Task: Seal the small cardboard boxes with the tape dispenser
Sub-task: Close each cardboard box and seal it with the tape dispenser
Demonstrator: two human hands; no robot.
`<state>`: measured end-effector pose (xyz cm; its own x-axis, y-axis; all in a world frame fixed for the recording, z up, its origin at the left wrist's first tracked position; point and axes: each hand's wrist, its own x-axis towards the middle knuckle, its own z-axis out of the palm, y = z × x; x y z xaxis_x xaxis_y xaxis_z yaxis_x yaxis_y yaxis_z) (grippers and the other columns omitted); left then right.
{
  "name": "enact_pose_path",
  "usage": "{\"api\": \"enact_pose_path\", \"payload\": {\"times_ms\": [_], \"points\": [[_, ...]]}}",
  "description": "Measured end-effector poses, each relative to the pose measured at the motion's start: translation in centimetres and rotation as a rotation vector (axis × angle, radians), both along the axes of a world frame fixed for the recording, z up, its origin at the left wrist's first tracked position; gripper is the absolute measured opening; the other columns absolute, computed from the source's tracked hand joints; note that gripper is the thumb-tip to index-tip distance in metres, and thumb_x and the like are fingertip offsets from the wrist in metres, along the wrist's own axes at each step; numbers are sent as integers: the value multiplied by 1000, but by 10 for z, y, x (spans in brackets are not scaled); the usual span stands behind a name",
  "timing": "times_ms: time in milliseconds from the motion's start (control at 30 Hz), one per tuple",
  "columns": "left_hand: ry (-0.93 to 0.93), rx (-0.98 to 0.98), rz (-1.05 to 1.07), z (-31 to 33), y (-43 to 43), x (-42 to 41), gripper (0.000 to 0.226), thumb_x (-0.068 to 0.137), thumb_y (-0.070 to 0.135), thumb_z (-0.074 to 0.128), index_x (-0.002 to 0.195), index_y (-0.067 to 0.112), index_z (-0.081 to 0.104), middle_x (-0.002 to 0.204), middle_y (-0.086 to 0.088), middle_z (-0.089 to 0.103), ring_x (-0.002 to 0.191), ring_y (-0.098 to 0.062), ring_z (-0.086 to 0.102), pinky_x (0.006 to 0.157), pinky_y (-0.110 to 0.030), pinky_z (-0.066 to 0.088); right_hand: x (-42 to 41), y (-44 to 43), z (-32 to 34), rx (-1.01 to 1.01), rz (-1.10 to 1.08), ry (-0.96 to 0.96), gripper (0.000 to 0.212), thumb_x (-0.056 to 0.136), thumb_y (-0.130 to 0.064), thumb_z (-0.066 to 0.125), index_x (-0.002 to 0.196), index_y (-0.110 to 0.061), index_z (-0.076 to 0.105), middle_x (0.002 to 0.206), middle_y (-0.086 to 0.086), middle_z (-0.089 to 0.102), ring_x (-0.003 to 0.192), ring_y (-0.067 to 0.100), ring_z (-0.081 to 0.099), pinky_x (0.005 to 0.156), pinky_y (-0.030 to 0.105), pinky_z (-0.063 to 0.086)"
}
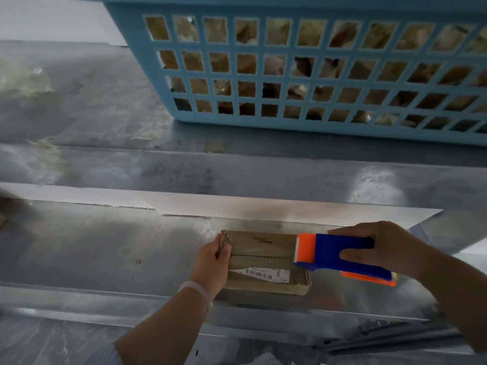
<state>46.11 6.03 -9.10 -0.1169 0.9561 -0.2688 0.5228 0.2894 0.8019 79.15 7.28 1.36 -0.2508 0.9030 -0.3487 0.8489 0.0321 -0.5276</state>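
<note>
- Currently one view only, the head camera, looking down onto a grey metal shelf (105, 246).
- Small cardboard box (263, 243) lies flat on the shelf, near its front lip, between the two hands. The top flaps meet along a middle seam.
- A white barcode label (261, 274) sits on the near flap, just beside the seam.
- Left hand (213, 259) grips the box's left end, thumb over the top edge and fingers curled around the end, bracing the box against the shelf. White band (196, 288) on that wrist.
- Right hand (387, 246) is wrapped around the tape dispenser (329, 248), thumb along the near side, fingers over the top.
- The dispenser's orange toothed nose rests at the box's right end, on the seam line. Whether tape is already stuck down I cannot tell.
- Above, a blue basket (290, 75) on the upper shelf holds brownish packages, well apart from the work.
- Risk: if the left-hand brace loosens, the box will probably slide on the smooth metal with the dispenser, and the tape would wrinkle or lift.
- Risk: a drift toward the near side could run tape over the barcode.
- Risk: the toothed edge points at the left fingers, so a full-length pass could nick them.
- Risk: a weak tilt at the end may stretch the tape instead of cutting it.
</note>
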Motion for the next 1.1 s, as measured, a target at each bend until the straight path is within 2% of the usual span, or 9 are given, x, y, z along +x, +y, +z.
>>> {"api": "enact_pose_path", "payload": {"times_ms": [233,367,467,533,633,733,833,1000,1100], "points": [[47,2,26,0,0,-13,23,104,29,38,104,23,60,83,1,64,73,-10,61,56,-15,43,-5,-4,-13,-3,-23,20,43,79,-45,74,101,-71,49,105,-31,64,92,-4,64,79,18,53],[99,-10,37,5,-3,-36,35,103,32,37,131,19,53,93,1,63,79,-10,58,62,-18,42,-27,-3,-20,15,-15,69,41,79,-45,74,105,-68,52,99,-36,63,88,-13,61,74,14,52],[118,-10,48,3,-5,-45,54,102,38,36,151,18,27,134,-5,50,109,-16,51,97,-30,45,-37,-3,-22,21,-17,83,40,80,-43,74,108,-64,54,96,-38,62,85,-17,59,68,9,48],[341,177,-15,4,-10,-43,59,101,43,31,154,18,18,155,-5,31,135,-23,37,114,-39,32,-38,-2,-21,27,-21,84,40,80,-44,74,106,-66,53,96,-38,63,84,-17,60,68,10,48],[671,489,-507,11,-19,-23,54,103,44,21,149,18,31,154,-3,35,143,-24,30,113,-46,29,-38,-3,-22,32,-33,91,40,79,-46,74,104,-68,53,95,-38,63,85,-16,60,70,11,48],[774,375,-774,17,-20,0,62,102,49,3,145,25,40,151,6,40,141,-16,34,114,-42,30,-43,-5,-24,32,-54,126,40,78,-44,76,101,-69,54,91,-41,62,83,-16,60,70,11,48],[705,314,-746,18,-14,8,84,85,61,-16,149,31,28,155,17,22,147,-6,15,122,-32,6,-47,-8,-25,31,-64,135,40,78,-44,75,99,-70,53,89,-43,60,82,-18,59,65,7,45],[765,229,-667,15,-8,5,56,99,52,18,143,27,44,149,5,44,136,-19,43,111,-45,37,-52,-14,-31,28,-79,147,41,78,-47,74,108,-66,54,93,-37,62,82,-18,59,68,11,47],[772,220,-640,10,-4,7,71,90,58,-13,152,37,14,160,14,6,150,-15,4,122,-44,5,-54,-15,-31,34,-76,147,41,79,-47,74,105,-68,51,93,-37,61,83,-12,61,70,11,47]]}}
